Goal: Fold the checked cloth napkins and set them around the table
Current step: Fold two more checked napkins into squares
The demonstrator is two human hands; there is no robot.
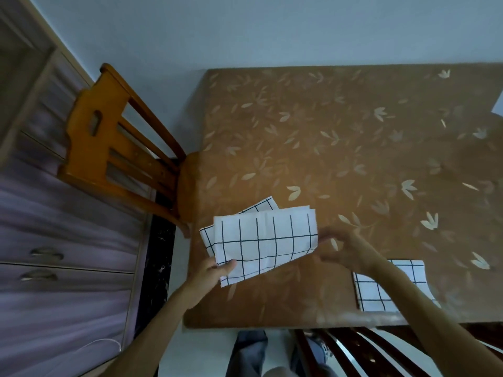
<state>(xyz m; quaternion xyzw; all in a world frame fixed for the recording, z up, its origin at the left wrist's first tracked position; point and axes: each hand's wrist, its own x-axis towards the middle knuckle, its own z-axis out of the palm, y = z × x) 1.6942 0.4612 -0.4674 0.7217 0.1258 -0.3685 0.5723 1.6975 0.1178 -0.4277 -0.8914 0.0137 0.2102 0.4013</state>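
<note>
Our left hand (213,270) pinches the lower corner of a folded napkin (264,246), a soft white rectangle gridded with dark lines, over the near-left of the brown leaf-print table (326,131). Our right hand (344,250) is at its right edge, too blurred to tell whether it grips. A second napkin (381,296) lies flat by the front edge.

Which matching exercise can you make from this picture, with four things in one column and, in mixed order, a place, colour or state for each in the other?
Things:
1. held napkin
2. folded napkin
3. wooden chair
4. table cover

Descriptions:
A. brown with pale leaves
B. lies flat by the near edge, partly under the right forearm
C. gripped at a corner by the left hand
D. stands beside the left edge

Pairs: 1-C, 2-B, 3-D, 4-A
</note>
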